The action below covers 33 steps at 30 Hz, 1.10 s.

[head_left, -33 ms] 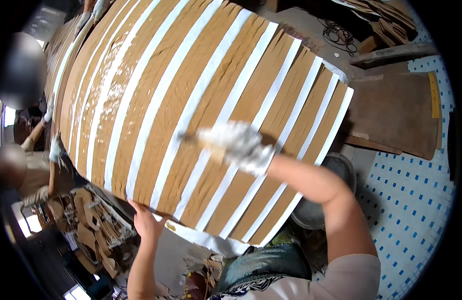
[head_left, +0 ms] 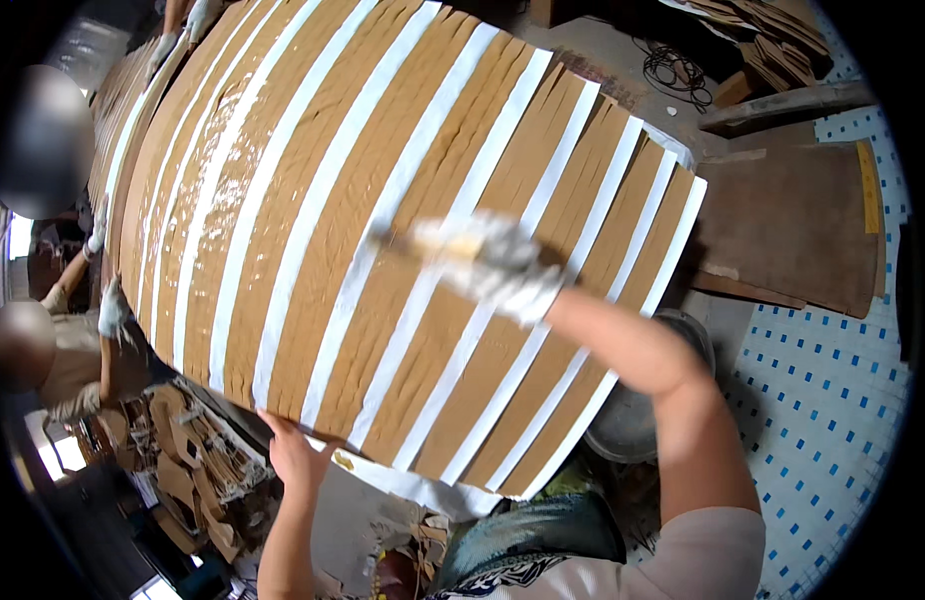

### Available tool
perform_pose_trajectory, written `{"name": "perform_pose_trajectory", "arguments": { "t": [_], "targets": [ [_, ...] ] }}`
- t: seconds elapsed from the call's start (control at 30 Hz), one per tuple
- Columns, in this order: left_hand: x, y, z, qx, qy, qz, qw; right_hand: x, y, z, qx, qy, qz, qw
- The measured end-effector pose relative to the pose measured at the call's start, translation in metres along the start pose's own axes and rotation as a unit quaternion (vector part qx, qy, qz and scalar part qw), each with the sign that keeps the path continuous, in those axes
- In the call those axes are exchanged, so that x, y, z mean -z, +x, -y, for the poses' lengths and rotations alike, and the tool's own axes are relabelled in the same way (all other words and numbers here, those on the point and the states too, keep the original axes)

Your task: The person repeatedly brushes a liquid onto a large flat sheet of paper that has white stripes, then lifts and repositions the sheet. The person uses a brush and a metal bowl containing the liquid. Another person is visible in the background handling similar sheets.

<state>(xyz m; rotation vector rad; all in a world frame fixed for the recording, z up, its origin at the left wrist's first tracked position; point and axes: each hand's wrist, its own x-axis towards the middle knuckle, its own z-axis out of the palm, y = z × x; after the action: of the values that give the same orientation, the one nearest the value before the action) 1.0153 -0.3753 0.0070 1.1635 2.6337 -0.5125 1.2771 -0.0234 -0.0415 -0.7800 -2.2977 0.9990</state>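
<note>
One tool (head_left: 453, 245) juts beyond right fingers (head_left: 488, 226) (gloved).

Sheet (head_left: 408, 110) sits dead centre | right hand (head_left: 498, 265) over its middle, tool (head_left: 408, 243) in grip | left hand (head_left: 298, 455) at its near edge | tub (head_left: 633, 432) partly beneath, near right | panel (head_left: 793, 225) out right, cable coil (head_left: 680, 78) behind | scraps (head_left: 178, 470) near left | co-worker (head_left: 78, 365) beyond the left end

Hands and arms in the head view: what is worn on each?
The right hand wears a white glove with greyish patches, blurred; the right forearm is bare up to a short, pale sleeve. The left hand is ungloved; no sleeve shows on the left forearm.
</note>
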Motion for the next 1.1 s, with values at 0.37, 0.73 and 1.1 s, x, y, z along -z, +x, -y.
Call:
{"name": "perform_pose_trajectory", "arguments": {
  "t": [0.37,0.73,1.1],
  "targets": [
    [0.005,0.003,-0.008,0.025,-0.007,0.001,1.0,0.11,0.058,-0.086,-0.182,0.082,-0.13,0.971],
    [0.013,0.007,-0.024,0.052,-0.001,0.043,0.998,0.165,0.094,-0.152,-0.225,-0.33,-0.219,0.89],
    [-0.007,0.014,0.0,-0.023,-0.04,0.003,0.999,0.158,0.09,-0.158,-0.372,-0.283,-0.08,0.88]
  ]
}}
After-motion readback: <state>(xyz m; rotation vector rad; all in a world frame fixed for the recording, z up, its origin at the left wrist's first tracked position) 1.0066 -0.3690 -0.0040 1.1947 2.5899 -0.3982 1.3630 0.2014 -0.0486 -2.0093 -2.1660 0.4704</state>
